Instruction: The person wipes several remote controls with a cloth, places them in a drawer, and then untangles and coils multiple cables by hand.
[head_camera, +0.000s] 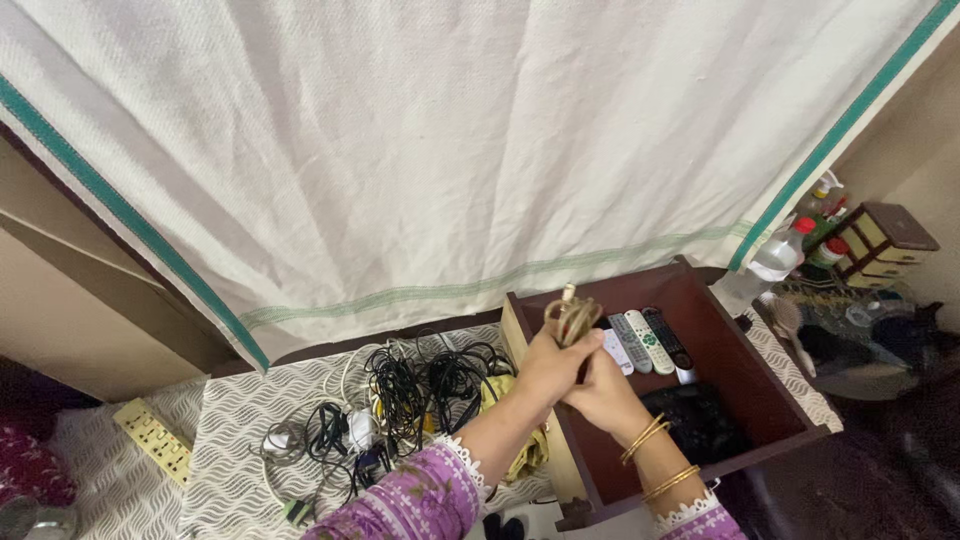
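Both the left hand and the right hand are clamped on a coiled beige cable, held above the wooden drawer. Three remotes already lie inside. A heap of tangled black cables remains on the worktop, so most sorting seems undone.

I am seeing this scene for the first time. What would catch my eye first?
The two hands, the left hand and right hand, meet at centre, gripping a coiled tan cord above an open dark-red drawer. Inside it lie several remote controls. Left of the drawer, a tangle of black cables sprawls on a patterned cloth, under a big white curtain.
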